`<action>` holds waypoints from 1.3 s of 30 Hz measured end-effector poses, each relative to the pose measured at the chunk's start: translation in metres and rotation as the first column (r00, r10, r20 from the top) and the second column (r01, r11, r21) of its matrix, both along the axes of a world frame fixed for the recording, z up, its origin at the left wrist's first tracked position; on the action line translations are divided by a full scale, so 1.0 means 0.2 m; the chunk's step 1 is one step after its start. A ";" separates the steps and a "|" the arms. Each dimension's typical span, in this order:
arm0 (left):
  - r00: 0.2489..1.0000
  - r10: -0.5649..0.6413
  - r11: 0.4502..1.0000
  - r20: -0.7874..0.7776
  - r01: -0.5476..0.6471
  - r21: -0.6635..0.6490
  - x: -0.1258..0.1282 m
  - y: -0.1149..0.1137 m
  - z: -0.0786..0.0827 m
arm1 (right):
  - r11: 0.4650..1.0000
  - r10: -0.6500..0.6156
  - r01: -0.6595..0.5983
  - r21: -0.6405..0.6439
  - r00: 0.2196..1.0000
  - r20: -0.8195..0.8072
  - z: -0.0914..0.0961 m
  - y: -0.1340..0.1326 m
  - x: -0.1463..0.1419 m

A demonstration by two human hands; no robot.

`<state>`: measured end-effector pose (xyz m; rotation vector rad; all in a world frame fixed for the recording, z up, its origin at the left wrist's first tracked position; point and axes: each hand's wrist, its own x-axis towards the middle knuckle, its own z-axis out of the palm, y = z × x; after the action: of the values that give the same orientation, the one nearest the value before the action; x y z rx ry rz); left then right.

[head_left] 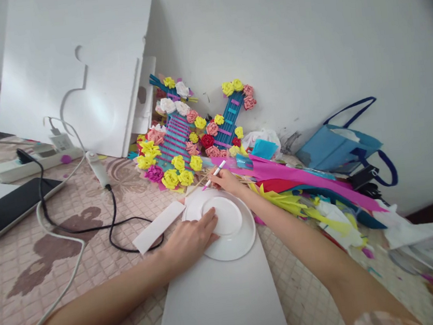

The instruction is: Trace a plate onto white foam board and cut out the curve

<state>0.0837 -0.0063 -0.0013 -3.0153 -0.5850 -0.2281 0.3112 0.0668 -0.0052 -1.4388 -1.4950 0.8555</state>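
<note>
A white plate point(232, 247) lies upside down on a long white board point(221, 308). My left hand point(195, 235) presses on the plate with its fingers stretched over the base ring. Beyond the plate's far rim, my right hand point(224, 179) grips a slim white marker point(219, 168) with a pinkish-purple tip. The marker slants, tip down, close to the far end of the board; whether the tip touches it I cannot tell. A narrow white strip point(159, 227) rests on the tablecloth left of the board.
Flower-covered guitar shapes point(175, 141) lean on the wall behind. Coloured crepe paper point(292, 174) is heaped to the right, near a blue bag point(335, 143). Cables point(116, 223), a power strip point(36, 162) and a black-and-white device point(14, 206) occupy the left; a large white board point(73, 69) stands behind.
</note>
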 end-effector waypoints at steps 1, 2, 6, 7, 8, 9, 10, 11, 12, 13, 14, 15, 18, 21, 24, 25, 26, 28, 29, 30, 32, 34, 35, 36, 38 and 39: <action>1.000 0.002 1.000 -0.002 -0.002 0.000 0.00 0.00 0.00 | 1.000 -0.008 0.008 -0.005 1.000 -0.003 0.00 0.00 0.00; 1.000 0.003 1.000 -0.004 -0.003 -0.002 0.00 0.00 0.00 | 1.000 -0.017 0.017 -0.008 1.000 -0.005 0.00 0.00 0.00; 1.000 0.011 1.000 -0.008 -0.011 0.006 0.00 0.00 0.00 | 0.998 -0.060 0.060 -0.020 0.998 -0.004 0.03 -0.03 0.02; 1.000 0.011 1.000 -0.008 -0.011 0.011 0.00 0.00 0.01 | 0.997 -0.071 0.071 -0.025 0.997 -0.004 0.03 -0.04 0.03; 1.000 0.010 1.000 -0.009 -0.010 0.016 0.00 0.00 0.01 | 0.996 -0.081 0.081 -0.030 0.997 -0.005 0.03 -0.04 0.04; 1.000 0.010 1.000 -0.008 -0.010 0.020 0.00 0.00 0.01 | 0.995 -0.091 0.090 -0.036 0.996 -0.007 0.03 -0.05 0.05; 1.000 0.010 1.000 -0.007 -0.010 0.024 0.00 -0.01 0.01 | 0.994 -0.099 0.099 -0.041 0.995 -0.010 0.03 -0.06 0.06; 1.000 0.011 1.000 -0.005 -0.011 0.027 0.00 -0.01 0.01 | 0.993 -0.107 0.107 -0.045 0.994 -0.016 0.02 -0.06 0.08; 1.000 0.011 1.000 -0.003 -0.011 0.029 0.00 -0.01 0.01 | 0.992 -0.114 0.113 -0.049 0.993 -0.022 0.02 -0.07 0.09; 1.000 0.011 1.000 -0.002 -0.011 0.029 0.00 -0.01 0.01 | 0.992 -0.120 0.118 -0.051 0.992 -0.030 0.01 -0.07 0.11; 1.000 0.012 1.000 -0.002 -0.012 0.029 0.00 0.00 0.01 | 0.991 -0.123 0.121 -0.053 0.992 -0.038 0.01 -0.08 0.12; 1.000 0.011 1.000 -0.003 -0.011 0.028 0.00 0.00 0.01 | 0.991 -0.126 0.123 -0.053 0.991 -0.046 0.00 -0.08 0.13; 1.000 0.013 1.000 -0.007 -0.013 0.027 0.00 0.00 0.00 | 0.990 -0.134 0.130 -0.061 0.989 -0.067 0.00 -0.11 0.16; 1.000 0.017 0.999 -0.010 -0.017 0.031 0.00 -0.01 0.00 | 0.986 -0.153 0.147 -0.073 0.985 -0.081 0.00 -0.13 0.18; 1.000 0.022 0.999 -0.009 -0.022 0.027 0.00 -0.01 0.00 | 0.984 -0.171 0.165 -0.073 0.981 -0.087 0.00 -0.16 0.19; 1.000 0.023 0.999 -0.008 -0.023 0.025 0.00 -0.01 0.00 | 0.983 -0.176 0.170 -0.072 0.980 -0.087 0.01 -0.17 0.20; 1.000 0.023 1.000 -0.007 -0.023 0.022 0.00 -0.01 0.00 | 0.982 -0.180 0.175 -0.071 0.980 -0.085 0.01 -0.18 0.20; 1.000 0.022 1.000 -0.006 -0.022 0.016 0.00 -0.01 0.00 | 0.981 -0.187 0.182 -0.068 0.979 -0.077 0.01 -0.20 0.21; 1.000 0.022 1.000 -0.007 -0.021 0.012 0.00 -0.01 0.00 | 0.980 -0.190 0.186 -0.066 0.979 -0.072 0.02 -0.21 0.22; 1.000 0.020 1.000 -0.007 -0.020 0.010 0.00 -0.01 0.01 | 0.980 -0.195 0.191 -0.064 0.979 -0.067 0.02 -0.22 0.22; 1.000 0.018 1.000 -0.004 -0.018 0.009 0.00 -0.01 0.01 | 0.977 -0.206 0.203 -0.059 0.977 -0.053 0.03 -0.24 0.23; 1.000 0.018 1.000 0.003 -0.018 0.006 0.00 -0.01 0.01 | 0.975 -0.219 0.217 -0.054 0.975 -0.036 0.03 -0.26 0.24; 1.000 0.017 1.000 0.005 -0.017 0.000 0.00 -0.01 0.01 | 0.973 -0.227 0.225 -0.052 0.974 -0.027 0.03 -0.27 0.24; 1.000 0.017 1.000 0.007 -0.017 -0.005 0.00 -0.01 0.01 | 0.971 -0.235 0.233 -0.050 0.972 -0.016 0.04 -0.28 0.24; 1.000 0.018 1.000 0.006 -0.017 -0.015 0.00 -0.01 0.01 | 0.967 -0.252 0.252 -0.046 0.968 0.006 0.04 -0.30 0.25; 1.000 0.018 1.000 0.004 -0.018 -0.015 0.00 -0.01 0.01 | 0.964 -0.261 0.261 -0.044 0.965 0.018 0.04 -0.32 0.25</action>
<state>0.0835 -0.0083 0.0001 -3.0238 -0.6167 -0.2299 0.3617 0.0030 0.0034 -1.6345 -1.2655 0.7228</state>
